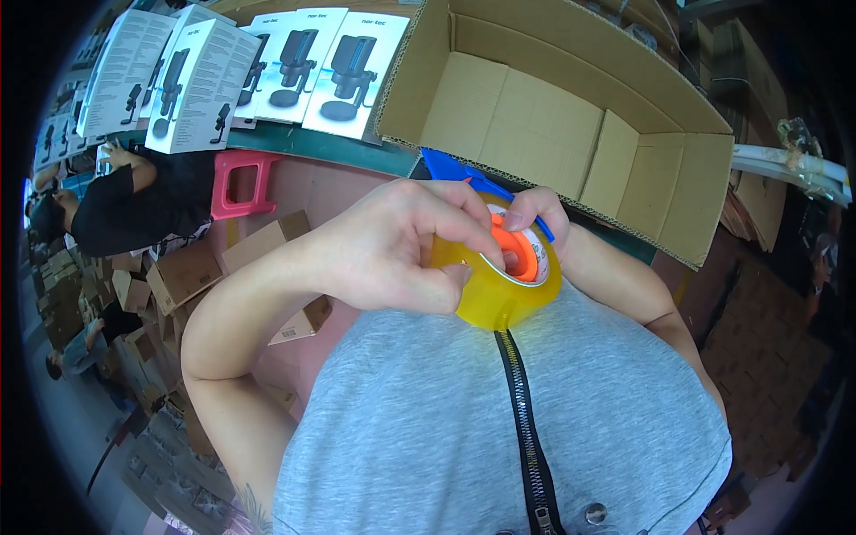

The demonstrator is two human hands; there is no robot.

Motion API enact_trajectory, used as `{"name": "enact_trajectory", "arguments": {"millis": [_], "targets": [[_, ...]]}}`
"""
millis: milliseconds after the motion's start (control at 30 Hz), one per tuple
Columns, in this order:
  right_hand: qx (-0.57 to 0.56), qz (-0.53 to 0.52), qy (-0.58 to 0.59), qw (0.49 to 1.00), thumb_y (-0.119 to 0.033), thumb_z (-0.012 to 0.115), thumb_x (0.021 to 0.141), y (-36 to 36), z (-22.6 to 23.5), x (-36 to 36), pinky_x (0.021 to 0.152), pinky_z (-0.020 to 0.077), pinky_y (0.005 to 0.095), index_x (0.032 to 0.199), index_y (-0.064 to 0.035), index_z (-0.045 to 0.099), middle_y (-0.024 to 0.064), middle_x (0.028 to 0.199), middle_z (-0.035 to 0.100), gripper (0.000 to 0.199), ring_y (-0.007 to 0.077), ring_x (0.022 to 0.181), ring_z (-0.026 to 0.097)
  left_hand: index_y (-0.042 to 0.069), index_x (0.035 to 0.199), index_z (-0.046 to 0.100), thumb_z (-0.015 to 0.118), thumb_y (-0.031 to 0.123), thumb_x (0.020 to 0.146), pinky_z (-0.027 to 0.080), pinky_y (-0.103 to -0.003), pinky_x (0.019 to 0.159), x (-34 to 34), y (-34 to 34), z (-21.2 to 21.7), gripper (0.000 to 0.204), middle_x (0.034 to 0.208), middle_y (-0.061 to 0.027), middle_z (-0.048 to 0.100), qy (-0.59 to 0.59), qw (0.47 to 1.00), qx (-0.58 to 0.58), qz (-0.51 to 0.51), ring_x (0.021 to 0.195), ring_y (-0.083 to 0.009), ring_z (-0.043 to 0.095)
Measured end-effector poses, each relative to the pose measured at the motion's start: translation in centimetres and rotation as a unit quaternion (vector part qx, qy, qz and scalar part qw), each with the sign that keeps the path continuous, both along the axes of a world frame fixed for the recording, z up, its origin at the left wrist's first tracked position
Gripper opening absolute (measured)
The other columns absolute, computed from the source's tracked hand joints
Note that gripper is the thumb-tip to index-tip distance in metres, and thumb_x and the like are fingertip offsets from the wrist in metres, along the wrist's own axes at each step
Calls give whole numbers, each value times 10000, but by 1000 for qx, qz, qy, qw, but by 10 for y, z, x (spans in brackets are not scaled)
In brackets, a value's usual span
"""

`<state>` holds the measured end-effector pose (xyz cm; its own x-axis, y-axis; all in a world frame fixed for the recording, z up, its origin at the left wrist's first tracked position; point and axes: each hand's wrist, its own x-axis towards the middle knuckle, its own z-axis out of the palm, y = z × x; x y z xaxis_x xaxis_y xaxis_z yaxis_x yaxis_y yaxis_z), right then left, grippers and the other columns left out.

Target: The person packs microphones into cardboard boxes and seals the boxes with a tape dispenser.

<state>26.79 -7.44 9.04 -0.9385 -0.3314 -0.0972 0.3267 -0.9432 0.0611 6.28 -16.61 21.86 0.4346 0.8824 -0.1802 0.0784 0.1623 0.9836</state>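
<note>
In front of my chest I hold a blue tape dispenser (455,169) with a roll of yellow-tinted clear packing tape (508,308) on its orange hub (531,259). My left hand (392,241) is closed on the roll from the left, its fingers bent over the rim toward the core and its thumb by the outer side. From the far right side my right hand (542,209) grips the dispenser, thumb at the edge of the roll's core. Its other fingers are mostly hidden behind the roll.
An open cardboard box (544,116) stands just beyond my hands on a green-edged table (308,147). White product boxes (343,76) stand to its left. A pink stool (245,183), a person in black (116,209) and cartons (183,276) are at left.
</note>
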Motion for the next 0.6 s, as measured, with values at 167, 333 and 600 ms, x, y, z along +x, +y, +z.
{"name": "enact_trajectory", "arguments": {"millis": [167, 333, 600], "targets": [[-40, 2, 0, 999, -213, 480, 732, -3, 0, 2, 875, 538, 358, 1165, 54, 563, 221, 1088, 646, 516, 276, 920, 666, 20, 1009, 731, 543, -23, 673, 464, -227, 623, 2, -6, -5, 387, 1033, -83, 600, 19, 998, 53, 7, 803, -132, 589], [-94, -30, 26, 995, -214, 472, 717, -3, -6, -1, 913, 526, 417, 1138, 104, 565, 274, 1129, 635, 535, 343, 970, 664, 20, 1039, 724, 542, -35, 682, 491, -263, 712, -4, 2, 3, 404, 1035, -101, 617, 46, 999, 27, -5, 911, -187, 609], [123, -89, -112, 982, -188, 515, 759, 5, -33, 23, 797, 537, 363, 854, 57, 688, 197, 839, 692, 315, 270, 815, 677, 30, 1031, 715, 599, -32, 751, 507, -344, 894, -4, -2, -6, 309, 1075, -106, 648, 18, 997, 79, -9, 1055, -244, 623]]}}
